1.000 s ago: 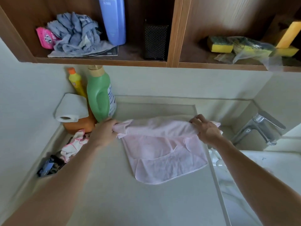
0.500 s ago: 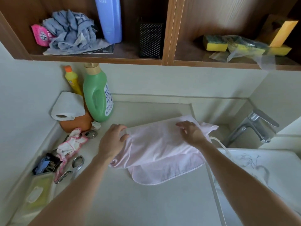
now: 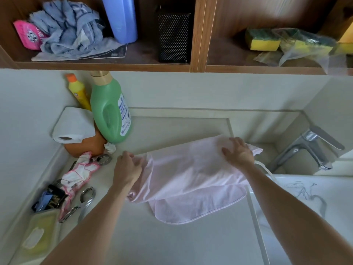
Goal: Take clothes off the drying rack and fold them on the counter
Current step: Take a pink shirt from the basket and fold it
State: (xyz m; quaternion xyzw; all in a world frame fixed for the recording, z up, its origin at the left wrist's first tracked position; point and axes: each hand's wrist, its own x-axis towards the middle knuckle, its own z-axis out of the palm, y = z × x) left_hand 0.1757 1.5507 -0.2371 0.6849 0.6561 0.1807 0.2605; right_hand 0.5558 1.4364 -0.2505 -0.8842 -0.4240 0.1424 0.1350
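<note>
A pale pink garment (image 3: 191, 180) lies folded over on the light counter (image 3: 172, 243), its rounded hem showing at the near edge. My left hand (image 3: 127, 170) rests at the garment's left edge, fingers curled over the fabric there. My right hand (image 3: 237, 153) lies flat with spread fingers on the garment's far right part, pressing it down. No drying rack is in view.
A green detergent bottle (image 3: 109, 113), yellow bottle (image 3: 78, 90), paper roll (image 3: 73, 125) and orange pot stand at the back left. A pink-edged cloth (image 3: 78, 175), clips and a packet lie along the left wall. Sink (image 3: 305, 207) and tap (image 3: 309, 148) are right; shelves hang above.
The garment's top part was folded down toward me over its lower part. Both hands came nearer; my right hand went from gripping the edge to lying flat on the fabric.
</note>
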